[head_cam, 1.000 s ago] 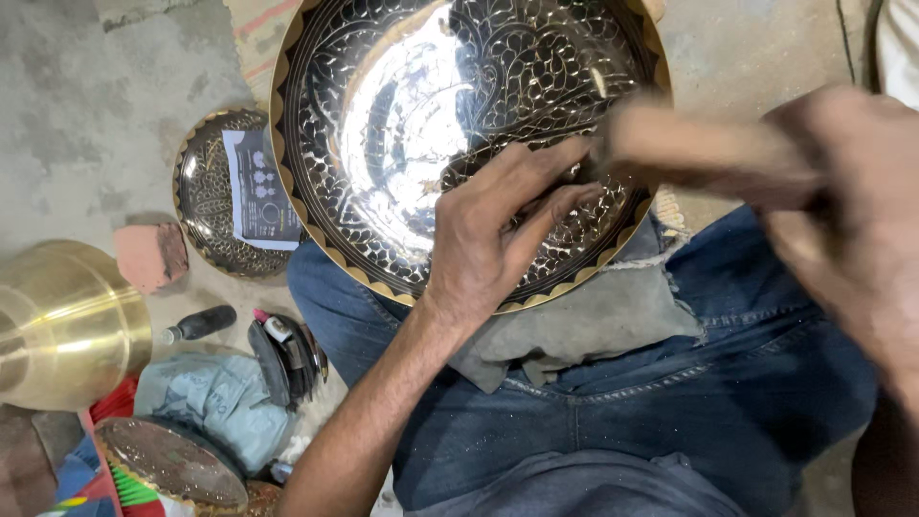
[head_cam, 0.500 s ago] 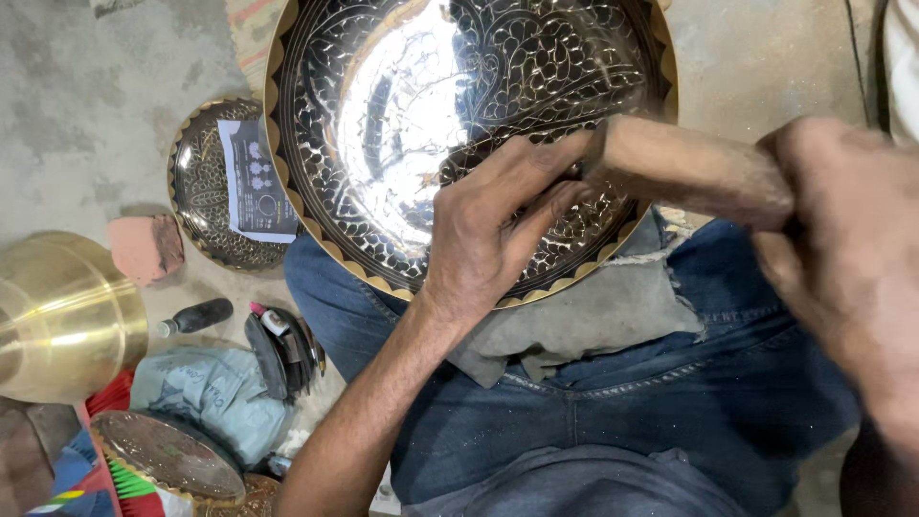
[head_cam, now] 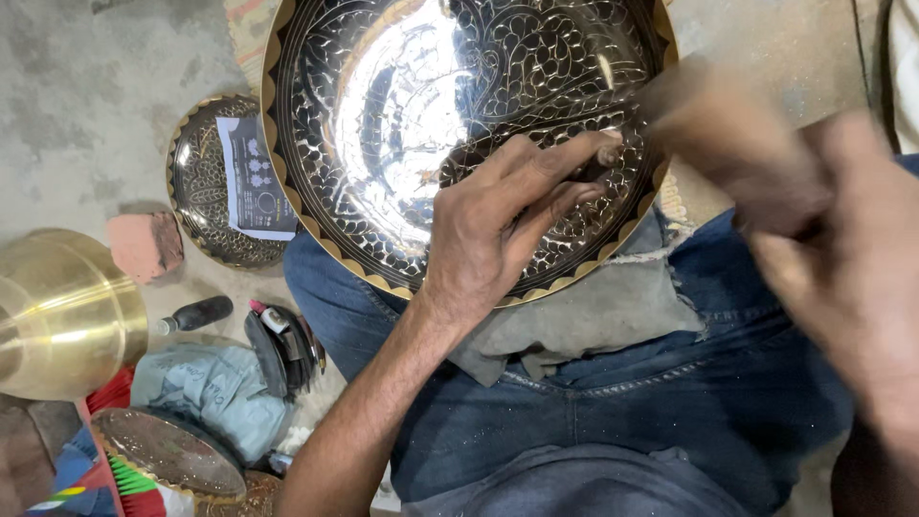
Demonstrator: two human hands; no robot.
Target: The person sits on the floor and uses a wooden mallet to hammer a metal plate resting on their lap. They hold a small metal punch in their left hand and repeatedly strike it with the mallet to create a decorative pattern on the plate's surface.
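a large round engraved metal tray, dark with a bright leaf pattern and a scalloped gold rim, filled the upper middle of the view, resting tilted on a grey cloth over the person's blue jeans. the person sat on a bare concrete floor.

the left hand lay on the tray's lower right face, its fingers narrowed together around a thin metal tool whose tip touched the engraved surface. the right hand, blurred and near the camera, was wrapped around a brownish wooden handle that hung just beside the tool's upper end; the grip was too smeared to tell how tightly the fingers closed.

to the left on the floor sat a shiny brass bowl, a smaller engraved plate with a paper sheet on it, a reddish brick piece, a crumpled bluish cloth, and a small dark-handled tool.
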